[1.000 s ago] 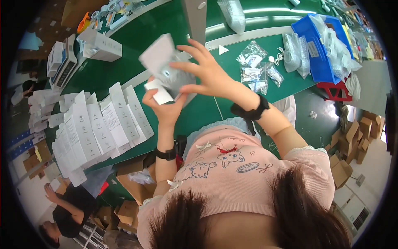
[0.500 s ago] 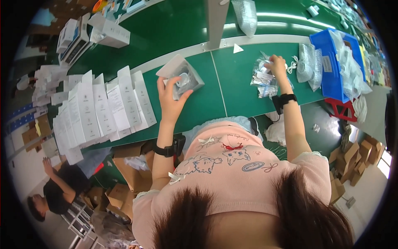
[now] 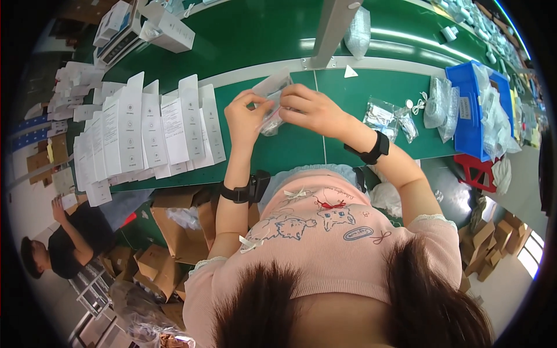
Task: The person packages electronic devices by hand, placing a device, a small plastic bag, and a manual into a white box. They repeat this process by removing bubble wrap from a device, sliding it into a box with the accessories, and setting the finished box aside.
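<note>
My left hand and my right hand come together over the green workbench. Both pinch a small clear plastic bag, and my right fingers cover part of it. What the bag holds is too small to make out. Just behind the hands stands a white box, its lower part mostly hidden by them. Well to the right of my right hand lies a pile of small clear bags with white parts. A coiled white cable rests beyond that pile.
Several folded white boxes stand in a row at left. Bubble-wrap pouches lean near a blue bin at right. A metal post rises at the bench's back edge. Another person is at lower left.
My right hand has moved left from the pile of small bags to meet my left hand. My left hand has let go of the white box and now pinches a clear bag.
</note>
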A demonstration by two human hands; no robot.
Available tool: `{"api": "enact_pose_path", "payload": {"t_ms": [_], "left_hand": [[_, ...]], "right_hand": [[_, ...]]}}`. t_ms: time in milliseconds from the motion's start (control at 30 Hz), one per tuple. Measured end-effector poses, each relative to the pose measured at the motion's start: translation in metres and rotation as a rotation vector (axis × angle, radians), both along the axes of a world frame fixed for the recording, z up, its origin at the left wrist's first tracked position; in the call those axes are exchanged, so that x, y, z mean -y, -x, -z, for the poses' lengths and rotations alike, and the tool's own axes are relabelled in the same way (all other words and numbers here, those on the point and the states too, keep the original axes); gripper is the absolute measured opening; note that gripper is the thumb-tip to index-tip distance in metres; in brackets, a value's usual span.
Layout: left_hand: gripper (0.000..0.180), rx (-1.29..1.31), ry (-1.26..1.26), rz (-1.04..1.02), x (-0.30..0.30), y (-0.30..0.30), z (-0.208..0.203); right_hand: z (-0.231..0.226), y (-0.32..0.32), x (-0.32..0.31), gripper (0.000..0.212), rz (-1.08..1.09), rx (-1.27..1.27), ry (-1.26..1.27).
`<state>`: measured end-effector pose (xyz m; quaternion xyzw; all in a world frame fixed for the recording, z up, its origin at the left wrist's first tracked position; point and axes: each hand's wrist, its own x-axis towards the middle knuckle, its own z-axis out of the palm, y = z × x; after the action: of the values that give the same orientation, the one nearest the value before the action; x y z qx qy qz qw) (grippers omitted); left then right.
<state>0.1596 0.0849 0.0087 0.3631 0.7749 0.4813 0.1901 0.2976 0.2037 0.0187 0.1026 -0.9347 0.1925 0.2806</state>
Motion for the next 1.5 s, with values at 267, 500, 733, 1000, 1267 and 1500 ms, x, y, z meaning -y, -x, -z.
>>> {"api": "enact_pose_path", "payload": {"t_ms": [267,500,733,1000,1267,1500], "left_hand": [[0.021,0.132,-0.131,-0.042,0.018,0.020,0.013],[0.082,-0.869,0.585,-0.310,0.073,0.098,0.013],[0.084,-0.663,0.745,-0.070,0.065,0.045,0.021],[0.086,-0.290,0.681,0.325,0.047,0.004,0.057],[0.083,0.090,0.544,0.338,0.040,0.055,0.110],[0.073,0.490,0.195,0.351,0.006,0.028,0.084]], "right_hand": [[-0.006,0.004,-0.003,0.062,0.020,0.297,-0.080],[0.082,0.017,-0.006,0.115,0.148,0.402,0.870],[0.078,0.137,-0.070,0.105,0.198,0.013,1.146],[0.105,0.175,-0.103,0.093,0.553,-0.156,0.634],[0.079,-0.040,-0.180,0.031,0.423,1.058,0.904],[0.251,0.015,-0.340,0.057,1.129,0.363,0.013]]}}
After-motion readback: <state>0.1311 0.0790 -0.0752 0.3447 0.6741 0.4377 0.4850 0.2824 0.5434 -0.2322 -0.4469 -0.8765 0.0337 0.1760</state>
